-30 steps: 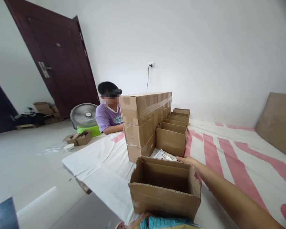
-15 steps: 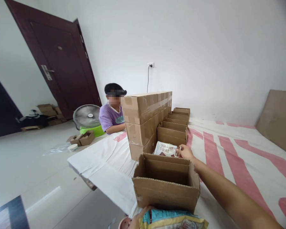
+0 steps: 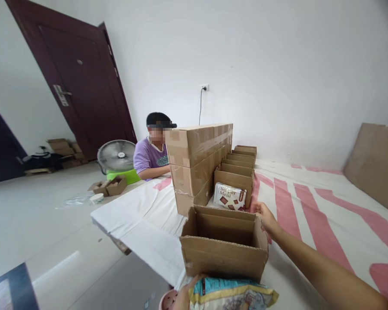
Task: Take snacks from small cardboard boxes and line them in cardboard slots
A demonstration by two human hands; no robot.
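The white Super Meal packet (image 3: pixel 229 196) leans upright against the front of an open carton (image 3: pixel 235 179) in the row. Beside the near open box's right rear corner is my right hand (image 3: pixel 264 216), apart from the packet, fingers slightly spread and holding nothing. The near open box (image 3: pixel 224 256) stands at the table's front, its visible inside showing no contents. Below it, at the bottom edge, my left hand (image 3: pixel 185 297) grips a blue and yellow bag (image 3: pixel 233 295); most of its fingers are hidden behind the bag.
A wall of taped cartons (image 3: pixel 194 165) stands left of the open boxes. Behind it sits a person in a purple top (image 3: pixel 151 157), near a fan (image 3: pixel 118 156). A large cardboard sheet (image 3: pixel 375 163) is at the far right. A striped cloth (image 3: pixel 310 206) covers the table.
My right hand has let go of the Super Meal packet and drawn back to the right. The packet now stands more upright against the carton behind it.
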